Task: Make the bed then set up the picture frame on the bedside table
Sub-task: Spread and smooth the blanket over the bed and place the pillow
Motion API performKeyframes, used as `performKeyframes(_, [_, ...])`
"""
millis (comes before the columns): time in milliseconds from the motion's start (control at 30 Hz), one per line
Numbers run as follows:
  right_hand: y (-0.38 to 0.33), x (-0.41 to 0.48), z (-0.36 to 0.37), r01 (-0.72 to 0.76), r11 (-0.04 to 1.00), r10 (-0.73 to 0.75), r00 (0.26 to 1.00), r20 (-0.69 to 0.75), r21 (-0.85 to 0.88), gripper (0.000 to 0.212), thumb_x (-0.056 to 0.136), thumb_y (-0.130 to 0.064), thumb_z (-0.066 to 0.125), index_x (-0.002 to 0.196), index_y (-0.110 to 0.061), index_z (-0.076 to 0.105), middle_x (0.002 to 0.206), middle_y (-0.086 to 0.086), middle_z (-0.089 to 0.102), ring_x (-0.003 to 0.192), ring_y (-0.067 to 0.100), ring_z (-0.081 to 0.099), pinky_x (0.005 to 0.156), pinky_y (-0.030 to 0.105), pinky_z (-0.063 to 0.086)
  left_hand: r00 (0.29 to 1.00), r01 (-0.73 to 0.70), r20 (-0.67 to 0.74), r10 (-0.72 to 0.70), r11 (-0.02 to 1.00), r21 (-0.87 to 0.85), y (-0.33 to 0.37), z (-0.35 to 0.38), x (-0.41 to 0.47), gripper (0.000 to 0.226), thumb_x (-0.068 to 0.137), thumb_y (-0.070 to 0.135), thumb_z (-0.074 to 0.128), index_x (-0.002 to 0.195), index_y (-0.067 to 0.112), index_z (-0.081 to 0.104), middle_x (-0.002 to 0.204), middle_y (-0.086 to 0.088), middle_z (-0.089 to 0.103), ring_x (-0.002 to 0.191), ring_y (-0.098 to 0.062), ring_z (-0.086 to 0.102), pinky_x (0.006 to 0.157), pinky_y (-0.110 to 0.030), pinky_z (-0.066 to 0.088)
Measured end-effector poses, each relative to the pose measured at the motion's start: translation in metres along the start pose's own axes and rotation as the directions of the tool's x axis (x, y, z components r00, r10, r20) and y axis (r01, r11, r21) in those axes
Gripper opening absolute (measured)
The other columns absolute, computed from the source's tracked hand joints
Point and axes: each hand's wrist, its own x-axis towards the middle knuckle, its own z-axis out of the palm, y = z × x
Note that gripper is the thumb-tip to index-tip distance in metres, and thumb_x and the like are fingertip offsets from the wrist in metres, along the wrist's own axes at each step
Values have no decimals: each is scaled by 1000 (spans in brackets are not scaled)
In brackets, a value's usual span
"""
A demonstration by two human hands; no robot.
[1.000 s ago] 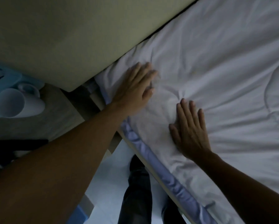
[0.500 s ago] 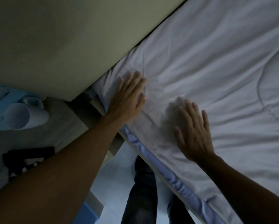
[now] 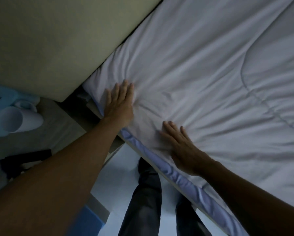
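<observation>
While the right hand [image 3: 182,149] lies flat, fingers straight, on the white duvet [image 3: 211,65] at the near edge of the bed [image 3: 161,161], the left hand [image 3: 119,103] presses flat, fingers together, at its corner beside the headboard [image 3: 57,40].

Matt creased quilted cloth duvet [image 3: 211,82], satiny blue sheet edge [image 3: 175,178], smooth headboard [image 3: 49,40]

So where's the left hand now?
Head view, centre-left: the left hand lies flat on the white duvet at its corner by the headboard, up-left of the right hand.

Head view — steeply down, close over bed [image 3: 211,74]
</observation>
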Motion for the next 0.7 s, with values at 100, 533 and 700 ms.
performKeyframes(100, [-25, -34, -18, -52, 979, 91, 977, -195, 196, 67, 88, 14, 45, 152, -3, 36, 165, 16, 21, 156, 31, 13, 125, 49, 20, 993, 1, 116, 3, 999, -39, 26, -23, -30, 68, 101, 23, 32, 157, 16, -5, 165, -2, -15, 152, -22, -11, 122, -46, -6])
performKeyframes(533, [-24, -281, -87, -276, 896, 421, 776, -470, 347, 51, 98, 0, 50, 147, -13, 46, 160, 7, 37, 154, 20, 22, 122, 44, 32, 964, -111, 158, 213, 866, -487, 234, -105, -197, 46, 101, 23, 32, 145, 33, 42, 149, 0, 48, 131, -21, 51, 106, -31, 41])
performKeyframes(700, [0, -383, -101, -299, 873, 478, 680, -556, 385, 51, 96, -2, 50, 143, -21, 49, 160, 1, 38, 149, 17, 34, 117, 36, 38, 948, -192, 111, 300, 811, -552, 332, -112, -253, 40, 103, 23, 36, 139, 30, 51, 143, 1, 54, 123, -16, 56, 92, -19, 37])
